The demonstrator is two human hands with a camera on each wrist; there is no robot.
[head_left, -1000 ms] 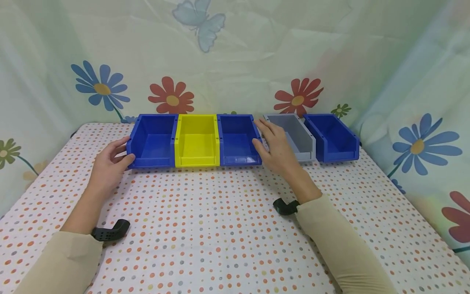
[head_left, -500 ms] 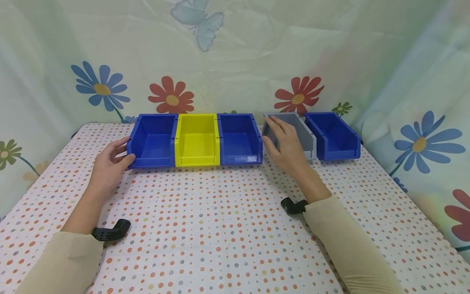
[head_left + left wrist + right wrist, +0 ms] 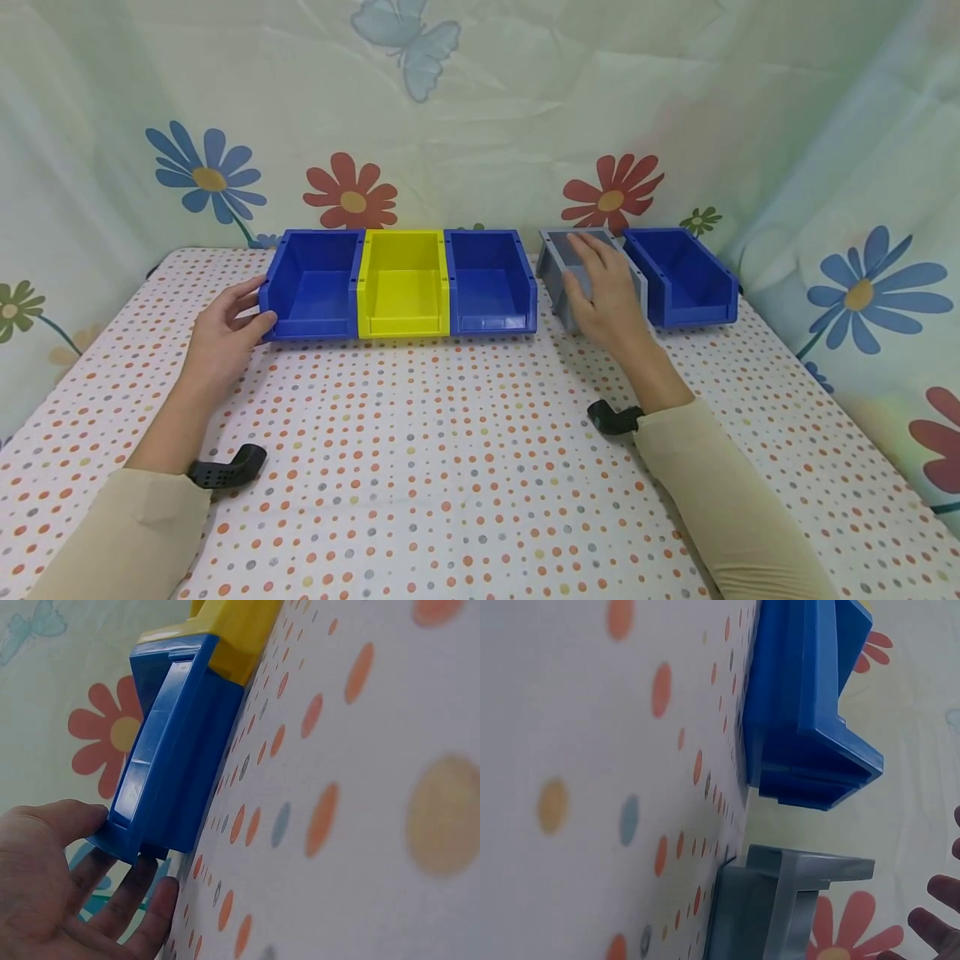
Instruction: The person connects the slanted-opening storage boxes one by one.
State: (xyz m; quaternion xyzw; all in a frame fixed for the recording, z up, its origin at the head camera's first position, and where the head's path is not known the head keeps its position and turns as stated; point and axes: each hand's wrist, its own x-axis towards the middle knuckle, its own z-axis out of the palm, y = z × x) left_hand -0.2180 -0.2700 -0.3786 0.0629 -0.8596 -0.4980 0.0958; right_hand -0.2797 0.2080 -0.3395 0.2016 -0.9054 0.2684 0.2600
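My left hand (image 3: 225, 337) holds the left front corner of the leftmost blue storage bin (image 3: 311, 329). In the left wrist view, the thumb is at the front edge of that blue bin (image 3: 202, 742) and the fingers reach along its side. A yellow bin (image 3: 405, 327) and a second blue bin (image 3: 491, 323) stand beside it in a row. Over the grey bin (image 3: 551, 265) hovers my right hand (image 3: 607, 300), fingers extended and holding nothing. The right wrist view shows its fingertips (image 3: 928, 928) apart from the grey bin (image 3: 742, 915).
Another blue bin (image 3: 678, 308) stands at the far right, angled beside the grey one. A gap separates the grey bin from the left row. The dotted tablecloth (image 3: 420, 467) spreads in front, and a flowered curtain (image 3: 495, 117) hangs close behind the bins.
My right hand has moved rightward from the right side of the third bin, the blue one, to over the grey bin. The left hand has stayed at its corner.
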